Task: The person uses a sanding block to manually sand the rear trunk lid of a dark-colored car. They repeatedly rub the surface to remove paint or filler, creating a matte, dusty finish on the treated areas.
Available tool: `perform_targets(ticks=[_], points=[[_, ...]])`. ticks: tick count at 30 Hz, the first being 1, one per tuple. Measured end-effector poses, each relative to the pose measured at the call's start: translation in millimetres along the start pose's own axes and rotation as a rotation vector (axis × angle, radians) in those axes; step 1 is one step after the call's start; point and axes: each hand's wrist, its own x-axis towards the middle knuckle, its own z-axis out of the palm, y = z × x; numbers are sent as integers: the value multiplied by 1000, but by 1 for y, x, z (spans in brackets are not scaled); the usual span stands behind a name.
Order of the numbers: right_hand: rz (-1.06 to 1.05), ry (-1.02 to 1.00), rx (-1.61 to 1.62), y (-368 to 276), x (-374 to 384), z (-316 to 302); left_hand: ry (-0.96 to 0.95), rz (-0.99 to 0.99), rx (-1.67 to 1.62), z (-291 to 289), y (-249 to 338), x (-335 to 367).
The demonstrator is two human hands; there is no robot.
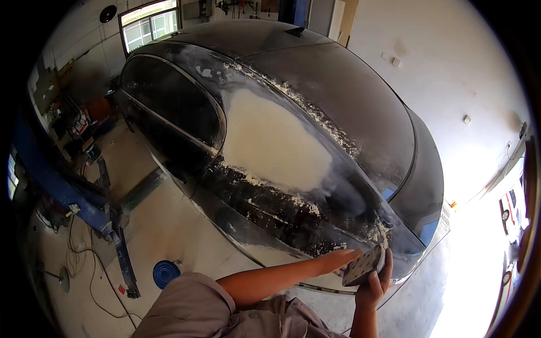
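Observation:
In front of me, low at the right, I hold a sanding block (pixel 362 267) with a dark, pale-dotted face and a whitish edge. My right hand (pixel 378 284) grips its right side, thumb in front and fingers up along the edge. My left hand (pixel 340 261) reaches across to its left side, fingers stretched along it; part of that grip is hidden. Just beyond the block is the rear corner of a dark car (pixel 344 205). A large smooth cream patch of body filler (pixel 273 143) covers its rear side panel, with crumbly filler residue (pixel 298 205) below and along the roof edge.
At the left stands a blue lift post (pixel 84 203) with a dark lift arm (pixel 120 256). Cables (pixel 96 281) and a round blue object (pixel 165 274) lie on the floor. A white wall (pixel 434 62) rises behind the car; bright daylight enters at right.

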Motion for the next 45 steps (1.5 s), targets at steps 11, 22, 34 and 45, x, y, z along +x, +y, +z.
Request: perform_targets(ticks=[11, 22, 34, 45], points=[[623, -443, 372, 15, 59, 34, 398, 411, 0, -23, 62, -100], [960, -686, 13, 35, 99, 53, 562, 695, 914, -61, 61, -124], [-918, -499, -1484, 70, 141, 119, 1179, -616, 577, -318, -286, -517], [-1135, -679, -1344, 105, 206, 312, 1109, -986, 490, -182, -443, -728]])
